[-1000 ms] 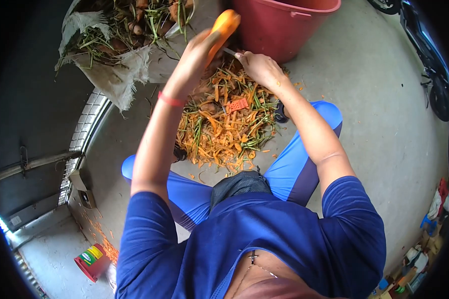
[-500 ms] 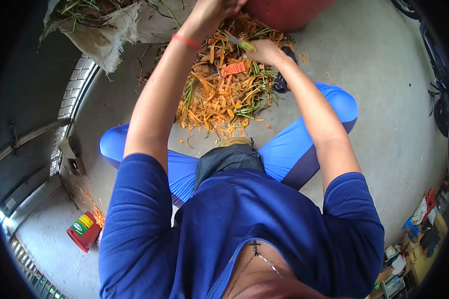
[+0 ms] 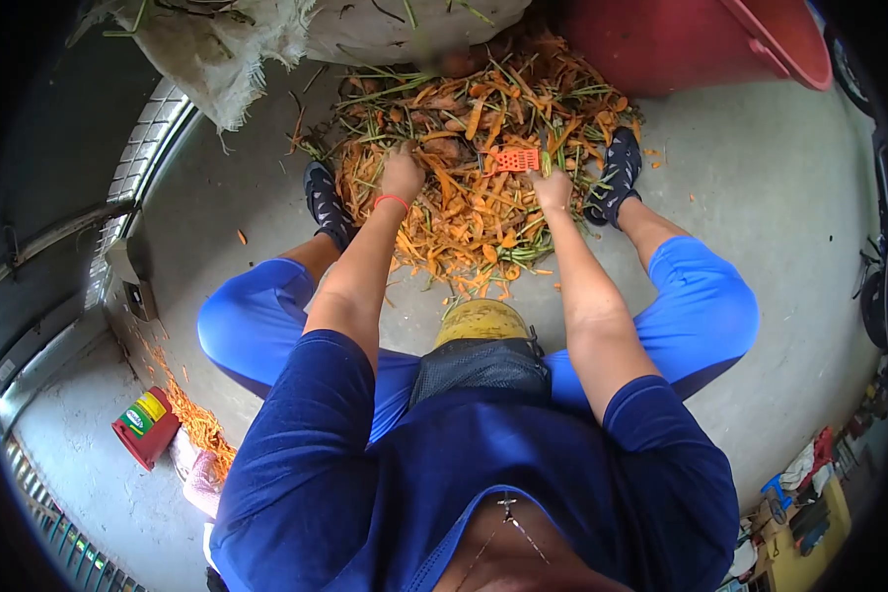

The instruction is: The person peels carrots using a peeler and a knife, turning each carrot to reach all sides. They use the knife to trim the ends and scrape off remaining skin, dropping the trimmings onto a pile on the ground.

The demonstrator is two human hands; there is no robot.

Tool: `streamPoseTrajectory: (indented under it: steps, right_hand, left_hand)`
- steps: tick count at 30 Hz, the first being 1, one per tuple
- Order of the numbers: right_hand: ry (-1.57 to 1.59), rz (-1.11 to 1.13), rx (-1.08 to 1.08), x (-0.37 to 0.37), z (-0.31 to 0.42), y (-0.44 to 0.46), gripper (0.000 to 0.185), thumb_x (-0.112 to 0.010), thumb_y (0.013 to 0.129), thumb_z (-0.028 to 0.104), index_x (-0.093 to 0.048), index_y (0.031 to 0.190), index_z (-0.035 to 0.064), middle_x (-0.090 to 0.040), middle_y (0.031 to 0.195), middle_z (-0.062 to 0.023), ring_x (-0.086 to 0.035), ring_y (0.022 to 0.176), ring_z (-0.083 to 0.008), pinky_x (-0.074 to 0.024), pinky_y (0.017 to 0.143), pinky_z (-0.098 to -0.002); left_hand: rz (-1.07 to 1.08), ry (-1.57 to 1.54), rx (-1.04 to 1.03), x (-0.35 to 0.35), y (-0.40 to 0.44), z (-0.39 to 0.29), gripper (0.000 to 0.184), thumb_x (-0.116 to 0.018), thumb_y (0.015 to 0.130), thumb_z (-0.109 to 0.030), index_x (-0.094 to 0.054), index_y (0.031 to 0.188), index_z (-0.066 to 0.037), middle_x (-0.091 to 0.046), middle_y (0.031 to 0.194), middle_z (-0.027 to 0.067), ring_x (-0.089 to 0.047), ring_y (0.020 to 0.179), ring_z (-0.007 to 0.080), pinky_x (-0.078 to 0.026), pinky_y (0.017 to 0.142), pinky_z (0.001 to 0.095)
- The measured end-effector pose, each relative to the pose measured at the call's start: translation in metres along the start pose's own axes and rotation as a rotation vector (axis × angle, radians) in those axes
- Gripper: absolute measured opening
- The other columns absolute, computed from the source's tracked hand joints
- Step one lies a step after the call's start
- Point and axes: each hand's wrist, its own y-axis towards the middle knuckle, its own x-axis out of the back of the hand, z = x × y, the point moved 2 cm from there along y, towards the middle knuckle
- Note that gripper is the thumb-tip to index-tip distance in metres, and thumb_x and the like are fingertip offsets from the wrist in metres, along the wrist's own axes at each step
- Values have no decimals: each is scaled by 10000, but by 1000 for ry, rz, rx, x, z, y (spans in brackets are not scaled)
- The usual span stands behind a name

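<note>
A heap of orange peelings (image 3: 454, 212) mixed with green stalks lies on the floor between my feet. My left hand (image 3: 402, 176), with a red band at the wrist, reaches into the heap's left side; its fingertips are hidden. My right hand (image 3: 554, 189) is closed around what looks like a knife with a yellow-green handle (image 3: 547, 170), its thin blade pointing away from me. Just left of that hand, an orange perforated grater-like piece (image 3: 516, 160) rests on the heap. Brownish-orange roots (image 3: 446, 148) show among the scraps beyond my hands.
A large red tub (image 3: 681, 49) stands behind the heap at right. A frayed white sack (image 3: 395, 35) with stalks is at the back left. I sit on a low yellow seat (image 3: 481, 321). A small red bucket (image 3: 148, 429) and orange shreds (image 3: 202, 424) are at left.
My left hand has come back from beside the red tub down to the heap. My right hand has drawn nearer to me, still holding the knife-like tool. The view has shifted, showing more of the tub.
</note>
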Motion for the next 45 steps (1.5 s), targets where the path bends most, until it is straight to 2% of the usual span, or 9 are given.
streamPoseTrajectory:
  steps: [10, 14, 19, 23, 27, 31, 37, 40, 45]
  right_hand:
    - [200, -131, -115, -7, 17, -8, 804, -650, 832, 406, -281, 1408, -18, -408, 1368, -249, -432, 1242, -366, -381, 1031, -434]
    - [251, -145, -122, -10, 17, -5, 722, -676, 815, 392, -379, 1367, 33, -522, 1275, -206, -530, 1147, -325, -422, 969, -433]
    - [425, -214, 125, -13, 20, -9, 302, -778, 734, 244, -642, 913, 42, -679, 831, -91, -646, 738, -244, -500, 727, -338]
    - [236, -281, 62, -7, 14, -18, 353, -812, 691, 302, -649, 906, 75, -544, 1088, -120, -544, 1033, -273, -443, 898, -366]
    - [213, -285, 337, -7, 6, -18, 336, -799, 715, 271, -625, 924, 74, -526, 1025, -103, -556, 924, -241, -469, 821, -360]
    - [875, 223, 55, 8, 22, -25, 367, -736, 777, 139, -495, 1046, 72, -512, 664, 12, -416, 466, -71, -307, 412, -199]
    - [1086, 128, 89, 44, 22, -9, 162, -600, 891, 126, -568, 1045, 89, -534, 799, 18, -419, 523, -61, -334, 449, -222]
    - [1077, 130, 31, 45, 15, -3, 195, -601, 893, 137, -599, 1086, 111, -553, 827, 18, -459, 566, -79, -373, 500, -233]
    - [850, 158, 68, 38, 12, -9, 401, -666, 853, 188, -574, 1241, 147, -638, 1014, -16, -588, 872, -156, -446, 852, -324]
  left_hand:
    - [86, 669, -97, -4, 14, -20, 534, -545, 884, -157, -363, 1384, -112, -383, 1391, 142, -359, 1287, 326, -306, 1057, 428]
    - [284, 405, -20, 13, 3, -15, 689, -646, 811, -333, -362, 1372, -52, -369, 1362, 200, -364, 1263, 366, -322, 1047, 450]
    - [321, 38, 11, 3, -4, 12, 835, -676, 746, -445, -344, 1367, 4, -408, 1321, 263, -331, 1270, 415, -362, 1017, 435]
    - [284, -61, -38, -9, -14, 14, 734, -759, 677, -453, -474, 1187, -9, -543, 1159, 223, -549, 1063, 334, -459, 868, 397]
    - [370, 143, -99, -35, -23, 15, 757, -708, 717, -469, -454, 1266, -14, -577, 1154, 231, -590, 1015, 340, -482, 864, 396]
    - [332, 126, -77, -2, -37, -17, 677, -585, 782, -486, -498, 1270, -25, -514, 1198, 291, -540, 1082, 403, -448, 925, 421]
    - [175, -195, -25, 40, -34, -20, 789, -573, 745, -608, -572, 1211, 28, -447, 1301, 260, -296, 1305, 362, -249, 1080, 386]
    - [162, 140, 12, 31, -26, -16, 801, -595, 737, -604, -572, 1192, 55, -426, 1327, 261, -381, 1258, 354, -318, 1039, 379]
    - [315, -856, 388, 1, -38, -9, 756, -596, 870, -261, -183, 1434, 26, -518, 1262, 208, -594, 1035, 236, -475, 823, 315]
